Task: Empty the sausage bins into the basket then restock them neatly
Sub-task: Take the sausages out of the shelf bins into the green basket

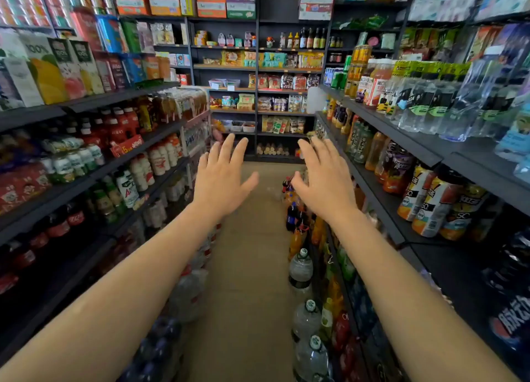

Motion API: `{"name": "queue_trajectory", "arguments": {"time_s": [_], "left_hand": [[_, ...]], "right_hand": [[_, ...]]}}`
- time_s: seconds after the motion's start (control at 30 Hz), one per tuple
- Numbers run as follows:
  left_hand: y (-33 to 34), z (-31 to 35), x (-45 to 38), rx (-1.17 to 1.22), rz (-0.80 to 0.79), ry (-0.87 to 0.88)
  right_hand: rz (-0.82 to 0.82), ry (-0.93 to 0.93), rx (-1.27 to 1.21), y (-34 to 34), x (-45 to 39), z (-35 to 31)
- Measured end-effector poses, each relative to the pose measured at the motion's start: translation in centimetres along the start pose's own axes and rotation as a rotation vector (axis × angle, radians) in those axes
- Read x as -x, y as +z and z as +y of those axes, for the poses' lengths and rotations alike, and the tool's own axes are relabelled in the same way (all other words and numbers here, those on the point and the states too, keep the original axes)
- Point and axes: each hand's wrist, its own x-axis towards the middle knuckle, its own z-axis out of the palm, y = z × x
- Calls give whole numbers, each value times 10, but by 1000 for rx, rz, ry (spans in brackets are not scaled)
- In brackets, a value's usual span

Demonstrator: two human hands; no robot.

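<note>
Both hands, the left hand and right hand, are spread wide and hold nothing above the aisle floor, likely because no sausage bins or basket show nearby.

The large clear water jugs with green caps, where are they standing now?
In the head view, the large clear water jugs with green caps stand on the beige floor, lower right of the aisle, against the dark right-hand shelving, below the person's right forearm.

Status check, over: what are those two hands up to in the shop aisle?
Left hand open, empty. Right hand open, empty. No basket in view. Aisle floor ahead unobstructed.
</note>
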Motion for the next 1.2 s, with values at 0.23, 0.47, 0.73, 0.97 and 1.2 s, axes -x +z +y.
{"name": "queue_trajectory", "arguments": {"time_s": [0.23,0.47,0.73,0.97,1.2], "left_hand": [[84,-30,22,25,-171,-10],[182,-117,-1,55,-279,-100],[278,-216,-100,134,-426,-162],[371,-225,-195,181,-527,-96],[499,-228,-335,153,-528,-2]], "right_hand": [[-189,33,-18,92,12,17],[-367,-1,-14,222,-42,-6],[-518,79,-32,340,-138,-18],[-471,217,-64,405,-214,29],[-467,325,-110,515,-324,126]]}}
